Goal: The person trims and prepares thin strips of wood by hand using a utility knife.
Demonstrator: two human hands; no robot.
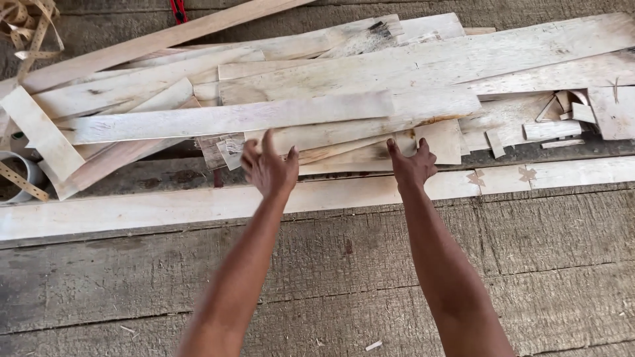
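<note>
**Ana:** Forearms come in from the bottom edge, both stretched out over the grey plank floor (pixel 132 284). What are the hands doing?

**Ben:** Left hand (pixel 269 168) is open, fingers spread and curled a little, holding nothing. Right hand (pixel 411 165) is open too, palm down, fingertips just at the near edge of the pile. Neither grips anything.

**Ana:** And what lies closest to them?

**Ben:** Just beneath the wrists a long pale board (pixel 165 208) runs left to right across the floor. Beyond it sits the heap of thin wooden slats (pixel 370 73), stacked loosely and crossing at angles. The slat nearest both hands is the long flat one (pixel 231 120) lying on top, running from the left side to about the middle.

**Ana:** How would you take hold of that one well?

**Ben:** My judgement: hands well apart along its length, one near each third, so a thin strip does not sag or snap. Lift it straight up before drawing it back, since other slats overlap its ends and could slide. Mind the splintered edges.

**Ana:** Anything farther off?

**Ben:** Small offcuts (pixel 562 116) to the right, a reddish plank (pixel 165 36) angled across the back, coiled perforated strapping (pixel 26 23) in the top left corner, and a roll of tape (pixel 16 175) at the left edge.
</note>
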